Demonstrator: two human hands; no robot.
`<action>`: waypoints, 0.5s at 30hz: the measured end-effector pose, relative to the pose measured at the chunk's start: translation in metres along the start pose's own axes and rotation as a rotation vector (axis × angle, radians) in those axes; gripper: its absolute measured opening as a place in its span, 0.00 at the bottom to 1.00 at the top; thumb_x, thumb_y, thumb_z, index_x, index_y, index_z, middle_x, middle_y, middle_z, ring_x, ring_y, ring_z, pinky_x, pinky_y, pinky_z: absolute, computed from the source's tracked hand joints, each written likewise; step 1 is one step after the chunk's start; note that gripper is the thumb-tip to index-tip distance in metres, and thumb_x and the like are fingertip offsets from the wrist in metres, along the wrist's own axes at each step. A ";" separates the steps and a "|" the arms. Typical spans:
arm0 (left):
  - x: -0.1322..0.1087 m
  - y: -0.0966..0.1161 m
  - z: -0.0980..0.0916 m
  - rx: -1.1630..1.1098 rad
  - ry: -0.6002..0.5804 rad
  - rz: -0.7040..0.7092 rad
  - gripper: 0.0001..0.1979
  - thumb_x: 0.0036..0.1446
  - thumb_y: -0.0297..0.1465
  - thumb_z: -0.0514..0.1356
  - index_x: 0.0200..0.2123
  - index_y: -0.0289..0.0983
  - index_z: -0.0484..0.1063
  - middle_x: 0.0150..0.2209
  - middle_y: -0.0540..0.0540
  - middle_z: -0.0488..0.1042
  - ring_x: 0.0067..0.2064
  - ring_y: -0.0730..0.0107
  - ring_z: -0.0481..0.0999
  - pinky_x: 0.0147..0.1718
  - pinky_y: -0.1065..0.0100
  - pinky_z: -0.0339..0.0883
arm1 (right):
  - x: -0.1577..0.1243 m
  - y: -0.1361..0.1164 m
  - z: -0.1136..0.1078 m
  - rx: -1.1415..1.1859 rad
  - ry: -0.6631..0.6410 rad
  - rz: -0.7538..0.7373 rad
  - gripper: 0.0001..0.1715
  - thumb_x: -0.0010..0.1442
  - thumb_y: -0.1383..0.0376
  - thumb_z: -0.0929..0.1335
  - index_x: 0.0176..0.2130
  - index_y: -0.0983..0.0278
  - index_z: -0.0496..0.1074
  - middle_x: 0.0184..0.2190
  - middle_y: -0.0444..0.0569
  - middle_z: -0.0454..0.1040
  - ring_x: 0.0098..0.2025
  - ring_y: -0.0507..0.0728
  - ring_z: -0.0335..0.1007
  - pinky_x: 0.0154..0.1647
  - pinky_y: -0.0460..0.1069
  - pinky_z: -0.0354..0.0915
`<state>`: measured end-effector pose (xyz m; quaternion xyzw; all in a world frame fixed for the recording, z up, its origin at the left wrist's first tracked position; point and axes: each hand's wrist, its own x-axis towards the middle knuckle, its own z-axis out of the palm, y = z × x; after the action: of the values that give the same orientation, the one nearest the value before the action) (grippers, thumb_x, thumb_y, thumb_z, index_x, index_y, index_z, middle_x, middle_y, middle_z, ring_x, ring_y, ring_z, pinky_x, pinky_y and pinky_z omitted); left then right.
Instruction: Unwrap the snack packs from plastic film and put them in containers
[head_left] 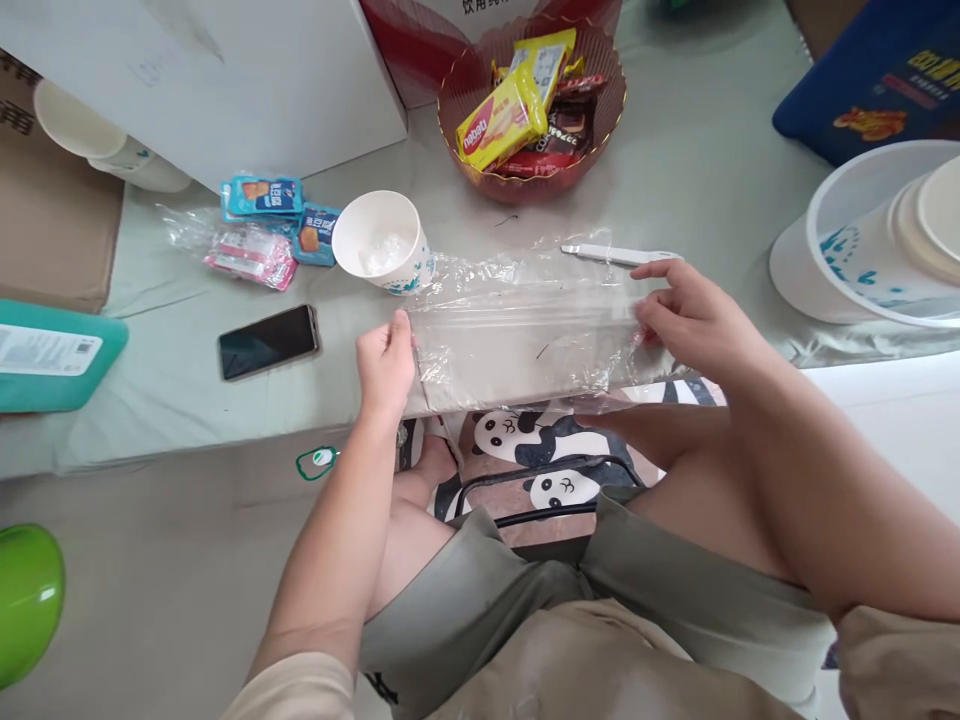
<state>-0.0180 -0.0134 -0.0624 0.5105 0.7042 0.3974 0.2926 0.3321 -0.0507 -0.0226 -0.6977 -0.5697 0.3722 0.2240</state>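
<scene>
A clear plastic bag (517,330) lies stretched out flat near the table's front edge, creased along its length. My left hand (386,365) pinches its left end between thumb and fingers. At the opposite end my right hand (690,315) grips the plastic with thumb and curled fingers, the index finger reaching out to the left. Just above that finger, a white utility knife (619,255) rests on the tablecloth. Beyond my left hand stands a paper cup (382,243) with some crumpled clear plastic inside.
Left of the cup lie blue snack packets (262,197), a pink packet (251,255) and a phone (268,342). A reddish bowl (469,180) of wrapped snacks stands at the back. To the right is a white bucket (799,245) holding paper cups. A white box (285,80) stands behind.
</scene>
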 end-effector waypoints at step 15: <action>0.001 0.009 0.003 0.143 -0.025 0.017 0.24 0.68 0.34 0.57 0.17 0.37 0.67 0.17 0.52 0.66 0.23 0.74 0.63 0.26 0.69 0.54 | -0.025 -0.014 -0.004 -0.464 -0.152 0.070 0.33 0.55 0.53 0.70 0.58 0.58 0.65 0.30 0.46 0.82 0.33 0.64 0.76 0.32 0.54 0.62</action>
<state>-0.0109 -0.0105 -0.0560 0.5411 0.7227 0.3421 0.2608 0.3247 -0.0713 -0.0033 -0.7197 -0.6307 0.2903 0.0014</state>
